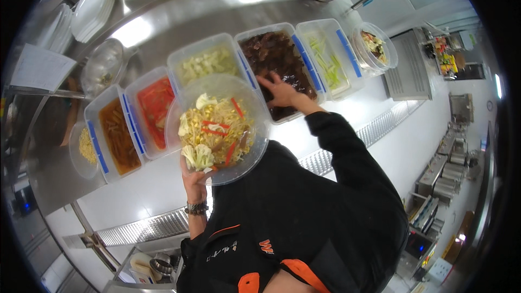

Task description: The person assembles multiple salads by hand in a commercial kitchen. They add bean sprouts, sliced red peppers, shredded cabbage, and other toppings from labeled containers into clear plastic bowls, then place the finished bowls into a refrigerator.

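My left hand (194, 183) grips the lower left side of a clear plastic bowl (259, 149). Inside lie bean sprouts (239, 141), cauliflower florets (199, 157) and red pepper strips (230, 152). My right hand (283, 92) reaches over a plastic tub (277, 26) of dark, wet pieces that look like wood ear fungus (271, 51). Its fingers are apart, with the tips at the dark pieces, and nothing shows gripped in them. Behind the bowl, partly covered by it, stands a tub of pale green chopped vegetable (209, 65).
To the right are a tub of green strips (328, 62) and a round container of mixed vegetables (374, 45). Leftward stand a tub of red pieces (154, 106), one of brown strips (120, 135) and a metal bowl (103, 61). White plates (92, 11) are stacked at the far left.
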`<state>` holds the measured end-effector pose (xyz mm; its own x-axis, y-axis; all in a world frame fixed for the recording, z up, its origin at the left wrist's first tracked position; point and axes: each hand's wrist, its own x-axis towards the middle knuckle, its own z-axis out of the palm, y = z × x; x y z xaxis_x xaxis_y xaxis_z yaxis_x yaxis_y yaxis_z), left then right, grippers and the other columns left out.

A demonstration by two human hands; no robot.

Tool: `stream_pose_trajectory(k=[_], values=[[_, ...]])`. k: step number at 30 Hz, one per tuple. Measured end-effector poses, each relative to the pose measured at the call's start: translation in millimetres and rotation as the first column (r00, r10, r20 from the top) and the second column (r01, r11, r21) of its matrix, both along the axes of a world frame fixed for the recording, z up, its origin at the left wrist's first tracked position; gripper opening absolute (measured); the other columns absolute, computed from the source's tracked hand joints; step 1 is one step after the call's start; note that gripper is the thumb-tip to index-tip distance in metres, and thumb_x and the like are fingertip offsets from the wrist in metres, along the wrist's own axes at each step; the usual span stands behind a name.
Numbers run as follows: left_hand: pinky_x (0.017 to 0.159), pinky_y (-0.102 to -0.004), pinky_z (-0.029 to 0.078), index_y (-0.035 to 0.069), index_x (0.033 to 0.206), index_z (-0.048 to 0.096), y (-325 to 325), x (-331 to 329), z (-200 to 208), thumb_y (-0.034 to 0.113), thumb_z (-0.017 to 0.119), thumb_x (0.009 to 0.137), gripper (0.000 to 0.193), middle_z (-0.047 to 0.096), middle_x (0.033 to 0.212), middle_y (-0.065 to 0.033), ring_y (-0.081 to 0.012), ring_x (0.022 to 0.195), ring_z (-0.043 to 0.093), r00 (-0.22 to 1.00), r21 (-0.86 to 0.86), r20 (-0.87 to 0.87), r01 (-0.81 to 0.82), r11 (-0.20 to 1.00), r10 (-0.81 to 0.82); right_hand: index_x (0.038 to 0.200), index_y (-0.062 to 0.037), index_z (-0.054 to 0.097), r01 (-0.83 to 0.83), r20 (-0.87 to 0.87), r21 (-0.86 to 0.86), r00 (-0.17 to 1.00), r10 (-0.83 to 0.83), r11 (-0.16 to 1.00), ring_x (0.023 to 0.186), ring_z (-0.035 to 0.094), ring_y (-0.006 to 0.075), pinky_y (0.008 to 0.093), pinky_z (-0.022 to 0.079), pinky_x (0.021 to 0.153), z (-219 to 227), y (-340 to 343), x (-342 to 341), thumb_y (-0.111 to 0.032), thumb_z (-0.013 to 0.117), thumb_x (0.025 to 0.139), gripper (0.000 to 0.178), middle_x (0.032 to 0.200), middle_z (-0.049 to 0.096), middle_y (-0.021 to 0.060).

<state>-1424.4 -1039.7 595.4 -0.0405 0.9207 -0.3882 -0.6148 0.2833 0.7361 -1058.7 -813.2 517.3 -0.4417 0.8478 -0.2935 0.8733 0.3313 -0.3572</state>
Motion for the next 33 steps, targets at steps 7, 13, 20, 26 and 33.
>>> stream_pose_trajectory(k=[7,13,20,26,33], values=[[0.084,-0.0558,0.063,0.008,0.16,0.018,-21.6,80.6,5.8,0.005,0.058,0.068,0.101,0.046,0.146,-0.0237,-0.0419,0.125,0.056,0.965,-0.045,-0.019,-0.263,0.964,0.262,0.126,-0.0118,0.066,-0.039,-0.368,-0.099,0.93,0.0,0.994,0.092,0.072,0.0307,0.0411,0.061,0.075,-13.0,37.9,14.8,-0.007,0.074,0.082,0.045,0.115,0.068,0.0208],[0.083,-0.0526,0.064,0.008,0.159,0.019,-22.9,116.9,12.9,0.004,0.057,0.068,0.098,0.048,0.144,-0.0233,-0.0401,0.124,0.058,0.946,-0.038,-0.046,-0.321,0.946,0.32,0.119,-0.0078,0.069,0.126,-0.717,-0.438,0.548,-0.431,0.89,0.085,0.066,0.0104,0.0268,0.06,0.064,76.1,51.0,58.7,0.007,0.062,0.086,0.037,0.1,0.07,0.0045],[0.081,-0.0463,0.064,0.007,0.158,0.021,19.6,133.0,5.5,0.002,0.057,0.069,0.096,0.052,0.14,-0.0223,-0.0372,0.119,0.062,0.978,0.008,-0.1,-0.181,0.983,0.181,0.133,-0.0121,0.063,-0.149,-0.806,-0.2,0.587,-0.076,0.968,0.11,0.065,0.0189,0.0343,0.054,0.092,177.6,15.9,50.7,0.011,0.063,0.081,0.057,0.125,0.064,0.007],[0.081,-0.0439,0.064,0.006,0.157,0.025,50.9,142.2,-13.6,-0.007,0.055,0.067,0.096,0.054,0.139,-0.0219,-0.037,0.116,0.064,0.998,-0.008,0.015,-0.058,0.998,0.058,0.146,-0.0153,0.051,-0.124,-0.694,-0.075,0.719,0.038,0.989,0.131,0.053,0.0288,0.0381,0.051,0.103,178.1,-1.5,53.9,0.005,0.065,0.083,0.068,0.148,0.046,0.0139],[0.088,-0.0522,0.061,0.012,0.16,0.019,45.6,152.2,-29.1,-0.001,0.056,0.071,0.098,0.05,0.144,-0.0209,-0.0383,0.124,0.059,0.993,-0.056,-0.104,0.04,0.998,-0.046,0.139,-0.0085,0.058,0.384,-0.298,-0.051,0.875,-0.381,0.922,0.114,0.063,0.0315,0.0404,0.055,0.092,72.4,31.4,238.1,-0.017,0.076,0.083,0.059,0.13,0.061,0.0186]])
